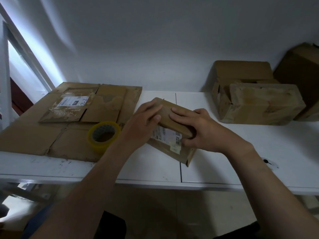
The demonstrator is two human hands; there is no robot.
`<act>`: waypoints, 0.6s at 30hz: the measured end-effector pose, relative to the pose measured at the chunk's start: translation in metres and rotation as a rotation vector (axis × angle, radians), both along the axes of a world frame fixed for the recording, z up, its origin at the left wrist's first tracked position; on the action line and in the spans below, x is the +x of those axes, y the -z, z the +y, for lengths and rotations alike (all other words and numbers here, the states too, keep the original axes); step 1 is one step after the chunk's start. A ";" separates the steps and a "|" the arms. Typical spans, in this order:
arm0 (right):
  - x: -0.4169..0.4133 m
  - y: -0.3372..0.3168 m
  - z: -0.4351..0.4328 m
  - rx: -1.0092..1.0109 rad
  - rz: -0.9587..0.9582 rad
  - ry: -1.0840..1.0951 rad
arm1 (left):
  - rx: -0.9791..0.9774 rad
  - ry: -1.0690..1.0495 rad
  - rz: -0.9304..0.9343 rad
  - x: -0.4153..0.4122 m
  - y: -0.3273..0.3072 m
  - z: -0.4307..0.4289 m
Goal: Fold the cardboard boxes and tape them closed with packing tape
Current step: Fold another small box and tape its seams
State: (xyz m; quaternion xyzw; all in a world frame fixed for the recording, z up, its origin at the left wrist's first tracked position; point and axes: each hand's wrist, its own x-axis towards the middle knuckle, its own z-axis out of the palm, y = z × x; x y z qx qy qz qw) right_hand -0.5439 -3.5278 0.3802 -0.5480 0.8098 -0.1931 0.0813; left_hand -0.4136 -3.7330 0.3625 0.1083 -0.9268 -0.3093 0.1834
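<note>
A small flat cardboard box (174, 147) with a white label lies at an angle on the white table (241, 152). Its upper flap (174, 121) is folded down over the box. My left hand (145, 118) rests on the flap's left end, fingers spread and mostly straight. My right hand (195, 126) presses on the flap's right part, its thumb hooked under the flap's near edge. A roll of yellowish packing tape (103, 135) stands on flattened cardboard just left of my left wrist.
Flattened boxes (69, 118) cover the table's left part, one with a shipping label. Assembled worn boxes (259, 100) stand at the back right, another (300, 69) against the wall. The table's front edge runs below my forearms.
</note>
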 end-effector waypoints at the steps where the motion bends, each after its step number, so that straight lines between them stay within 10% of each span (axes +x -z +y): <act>1: 0.002 0.000 0.000 -0.003 0.014 -0.010 | 0.008 -0.034 0.034 0.000 0.000 0.000; 7: 0.009 0.008 0.000 -0.102 0.161 -0.155 | 0.005 -0.172 0.125 0.004 0.001 -0.003; 18: -0.029 0.024 0.025 -0.100 -0.133 -0.082 | -0.022 -0.004 0.089 -0.002 0.017 0.002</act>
